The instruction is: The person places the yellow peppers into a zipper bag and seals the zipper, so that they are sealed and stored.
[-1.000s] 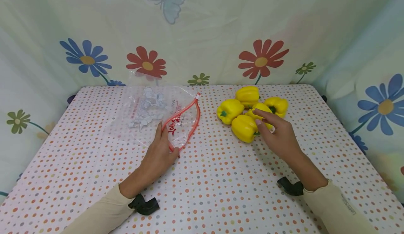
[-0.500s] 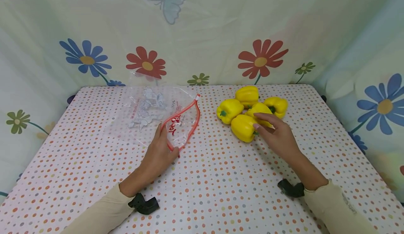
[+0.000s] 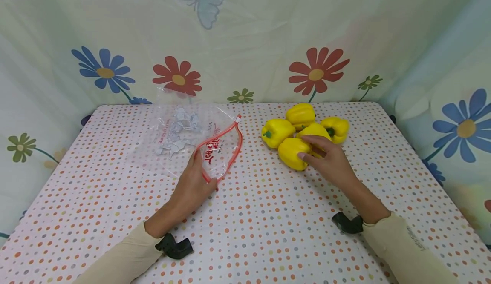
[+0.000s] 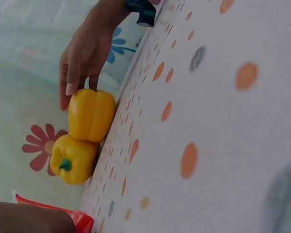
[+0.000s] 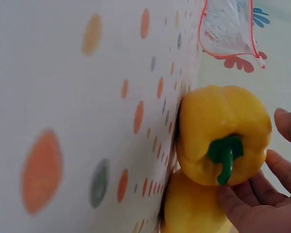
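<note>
A clear plastic bag (image 3: 180, 135) with a red zip edge lies on the left side of the table, its mouth spread apart. The left hand (image 3: 192, 194) grips the near end of that mouth, thumb and fingers apart along the red edge. Several yellow peppers sit clustered at right of centre. At the nearest pepper (image 3: 291, 153) is the right hand (image 3: 335, 164), its fingers loosely bent around the stem end. In the right wrist view, lower fingers touch this pepper (image 5: 223, 121), while the upper fingertip (image 5: 283, 116) stands slightly off it.
A dotted cloth covers the table (image 3: 245, 228). Behind the bag and peppers hangs a flowered curtain (image 3: 245, 41), which also runs along both sides. The other peppers (image 3: 300, 114) stand close behind and beside the nearest one.
The right hand has moved left and onto the nearest pepper. That pepper and its left neighbour have shifted slightly left. The left hand has hardly moved.
</note>
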A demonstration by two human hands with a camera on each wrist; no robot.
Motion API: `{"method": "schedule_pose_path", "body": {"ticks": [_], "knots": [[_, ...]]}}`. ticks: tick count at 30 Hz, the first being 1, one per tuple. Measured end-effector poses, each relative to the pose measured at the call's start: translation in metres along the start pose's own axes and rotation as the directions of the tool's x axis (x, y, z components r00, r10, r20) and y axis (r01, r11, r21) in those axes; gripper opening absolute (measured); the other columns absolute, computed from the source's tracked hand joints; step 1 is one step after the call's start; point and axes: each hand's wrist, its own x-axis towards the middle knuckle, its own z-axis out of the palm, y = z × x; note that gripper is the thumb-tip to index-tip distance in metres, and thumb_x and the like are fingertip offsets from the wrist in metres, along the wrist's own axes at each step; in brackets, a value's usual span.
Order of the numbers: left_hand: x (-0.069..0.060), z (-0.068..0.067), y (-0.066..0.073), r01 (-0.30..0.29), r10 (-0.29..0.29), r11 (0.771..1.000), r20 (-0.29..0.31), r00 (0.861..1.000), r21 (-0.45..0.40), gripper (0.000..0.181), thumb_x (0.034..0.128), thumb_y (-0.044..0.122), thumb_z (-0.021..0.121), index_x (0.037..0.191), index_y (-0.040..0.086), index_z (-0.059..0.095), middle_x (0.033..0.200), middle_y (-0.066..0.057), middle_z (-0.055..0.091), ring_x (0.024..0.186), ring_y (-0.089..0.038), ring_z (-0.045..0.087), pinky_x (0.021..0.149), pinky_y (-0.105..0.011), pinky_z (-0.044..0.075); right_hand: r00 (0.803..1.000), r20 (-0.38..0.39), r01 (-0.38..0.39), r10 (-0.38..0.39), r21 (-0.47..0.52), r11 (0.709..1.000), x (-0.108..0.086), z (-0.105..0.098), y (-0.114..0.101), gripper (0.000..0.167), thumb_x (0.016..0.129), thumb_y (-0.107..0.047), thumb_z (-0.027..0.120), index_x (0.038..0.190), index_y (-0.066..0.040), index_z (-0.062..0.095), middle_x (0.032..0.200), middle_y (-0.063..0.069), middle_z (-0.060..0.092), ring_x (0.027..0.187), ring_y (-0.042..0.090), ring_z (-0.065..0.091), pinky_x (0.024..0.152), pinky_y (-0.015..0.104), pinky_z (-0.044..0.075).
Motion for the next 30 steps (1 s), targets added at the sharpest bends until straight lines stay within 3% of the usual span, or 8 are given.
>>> {"method": "schedule_pose_path", "body": {"ticks": [5,9,15,20,30], "knots": [[0.001,0.001,-0.001,-0.02,0.02,1.0,-0.005,1.0,-0.009,0.097,0.0803,0.01,0.071,0.152,-0.006,0.009,0.156,-0.02,0.02,0.136,-0.03,0.033,0.101,-0.045,0.04,0.999,0.043,-0.022,0.022,0.002,1.0,-0.005,-0.002,-0.033,0.052,0.092,-0.016,0.068,0.139,-0.002,0.051,0.14,0.014,0.048,0.129,0.032,0.044,0.103,0.043,0.039],[0.001,0.002,-0.002,-0.032,0.032,0.999,-0.024,0.999,-0.003,0.096,0.0788,0.008,0.072,0.152,-0.004,0.012,0.153,-0.02,0.027,0.131,-0.03,0.04,0.098,-0.046,0.043,0.998,0.066,0.005,0.001,-0.089,0.996,-0.004,-0.003,-0.037,0.052,0.092,-0.011,0.068,0.14,0.001,0.05,0.142,0.015,0.048,0.132,0.033,0.042,0.104,0.048,0.037],[0.0,0.001,-0.003,-0.039,0.039,0.999,-0.013,0.999,-0.022,0.097,0.0798,0.009,0.072,0.153,-0.005,0.01,0.154,-0.02,0.025,0.135,-0.028,0.034,0.103,-0.045,0.038,0.995,0.093,0.044,-0.026,-0.206,0.978,-0.004,-0.005,-0.034,0.057,0.092,-0.015,0.068,0.143,-0.001,0.047,0.145,0.016,0.046,0.134,0.035,0.038,0.104,0.052,0.034],[0.0,0.001,-0.004,-0.046,0.046,0.998,-0.011,0.999,-0.036,0.096,0.0803,0.009,0.071,0.153,-0.005,0.009,0.154,-0.019,0.025,0.136,-0.027,0.033,0.104,-0.045,0.037,0.993,0.112,0.046,-0.023,-0.203,0.978,-0.003,-0.006,-0.035,0.059,0.091,-0.013,0.069,0.143,0.001,0.045,0.147,0.017,0.042,0.135,0.037,0.036,0.105,0.053,0.033],[0.0,0.001,-0.003,-0.034,0.034,0.998,-0.004,0.999,-0.044,0.095,0.0807,0.009,0.072,0.153,-0.003,0.011,0.153,-0.019,0.027,0.135,-0.028,0.034,0.103,-0.046,0.037,0.984,0.167,-0.044,0.062,-0.109,0.993,0.001,-0.006,-0.038,0.064,0.093,-0.012,0.067,0.148,-0.002,0.038,0.152,0.014,0.037,0.137,0.032,0.035,0.106,0.046,0.034]]}}
